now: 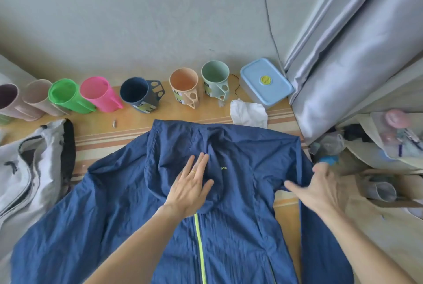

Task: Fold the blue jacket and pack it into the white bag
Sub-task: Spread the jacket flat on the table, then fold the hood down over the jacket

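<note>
While the flat, released left grip (190, 188) pinned the crinkled blue fabric jacket (119, 203), the right grip (320, 190) at the desk's (103, 137) right edge, hold unclear, likely needed to fold that sleeve (325, 249) inward.

Blue jacket (109, 215) spread flat, front up w/ lime zip; white bag (27, 169) at its L, prob. unzipped.

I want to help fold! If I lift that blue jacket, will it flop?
The thin, crinkly blue zip jacket probably flops and sags: it lies wrinkled and limp. It looks light and maybe slippery; the left hand pressing its hood likely stops sliding.
</note>
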Available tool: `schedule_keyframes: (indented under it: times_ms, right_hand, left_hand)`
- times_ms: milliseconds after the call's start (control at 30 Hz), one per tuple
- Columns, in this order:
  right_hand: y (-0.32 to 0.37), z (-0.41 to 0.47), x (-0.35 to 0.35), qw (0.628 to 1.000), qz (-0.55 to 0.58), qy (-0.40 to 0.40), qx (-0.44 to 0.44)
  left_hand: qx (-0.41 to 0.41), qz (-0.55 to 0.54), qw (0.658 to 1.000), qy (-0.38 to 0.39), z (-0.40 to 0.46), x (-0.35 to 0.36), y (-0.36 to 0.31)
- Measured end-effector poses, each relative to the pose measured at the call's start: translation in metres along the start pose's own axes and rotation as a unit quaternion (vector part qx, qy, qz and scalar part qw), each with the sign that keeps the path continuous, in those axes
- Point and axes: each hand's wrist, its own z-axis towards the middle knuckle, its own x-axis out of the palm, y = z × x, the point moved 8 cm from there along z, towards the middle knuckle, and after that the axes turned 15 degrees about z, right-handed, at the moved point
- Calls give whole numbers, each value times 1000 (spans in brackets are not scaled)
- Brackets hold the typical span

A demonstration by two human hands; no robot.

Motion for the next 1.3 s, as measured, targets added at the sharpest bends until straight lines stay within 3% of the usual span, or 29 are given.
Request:
schedule_keyframes:
  times_ms: [67,167,233,300,400,500,600,667,767,833,900,1000,1067,1200,1300]
  right_hand:
    - [-30,-8,16,998,-58,29,7]
    - [-34,1,8,998,-44,22,-29]
    - [-32,4,-6,999,15,5,-49]
    - [-35,-9,-25,994,74,-37,-68]
    - [-69,-54,-20,999,37,-7,-27]
    - [-104,-84,12,996,-20,82,5]
    - [-108,-75,21,988,55,140,20]
    - [-99,-62,8,952,246,163,87]
    - [-62,-55,-23,797,545,190,178]
    - [-25,-57,-40,743,602,240,166]
    - [14,-63,-48,723,608,301,131]
    - [67,-69,-52,751,566,336,50]
    - [94,-65,-54,779,544,312,12]
    - [120,-50,-26,871,435,225,-42]
    - [110,-30,19,933,323,150,-42]
  left_hand:
    - [42,-14,998,45,3,18,-16]
    - [113,-118,985,61,6,19,-54]
    - [105,-63,993,-5,12,12,-68]
    - [44,5,993,-106,13,1,-80]
    - [66,-24,983,-167,1,1,-127]
    - [117,-41,985,-119,-9,19,-174]
    - [21,-191,981,30,-20,44,-199]
    - [-19,-296,945,137,-31,58,-219]
    - [-41,-397,877,268,-49,58,-250]
    - [-49,-427,870,240,-50,39,-251]
    - [-68,-473,859,182,-54,11,-235]
    - [-94,-507,849,118,-61,-43,-173]
    - [-117,-484,864,73,-66,-86,-104]
    - [-207,-299,931,38,-64,-131,47]
    - [-269,-147,952,12,-50,-119,136]
